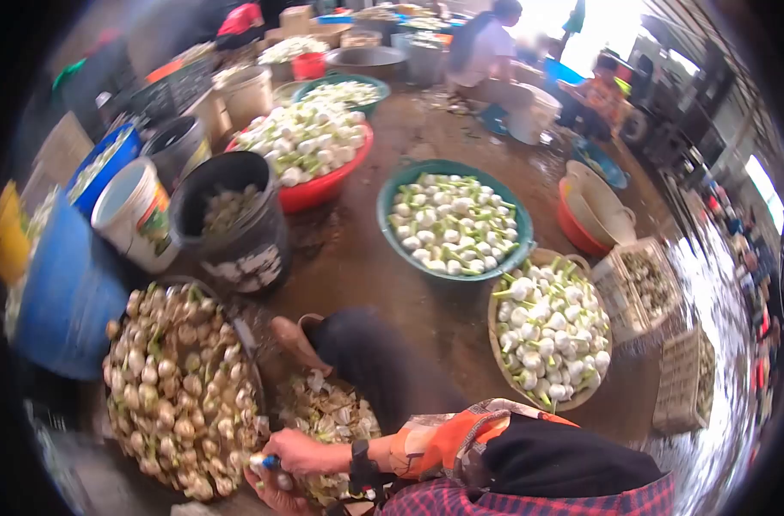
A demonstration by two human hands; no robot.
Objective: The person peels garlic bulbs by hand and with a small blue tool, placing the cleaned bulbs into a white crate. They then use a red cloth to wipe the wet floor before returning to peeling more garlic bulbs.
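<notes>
My right hand [299, 451], with a dark watch on its wrist, is closed around a small tool with a blue handle [271, 462]; its blade, if any, does not show. Just below it, my left hand [276, 494] curls around a whitish garlic bulb [258, 462], partly hidden by the fingers. Both hands are close together at the edge of a wide basin heaped with unpeeled, brownish garlic bulbs [181, 387]. Under and beside the right wrist lies a pile of dry garlic skins and trimmings [327, 413].
Cleaned white garlic fills a green basin [522, 225], a tan basket [498, 357] and a red basin [323, 191]. A black bucket [237, 249], a white bucket [138, 219] and a blue tub [69, 292] stand left. Crates [682, 383] stand right. People [486, 56] sit at the back.
</notes>
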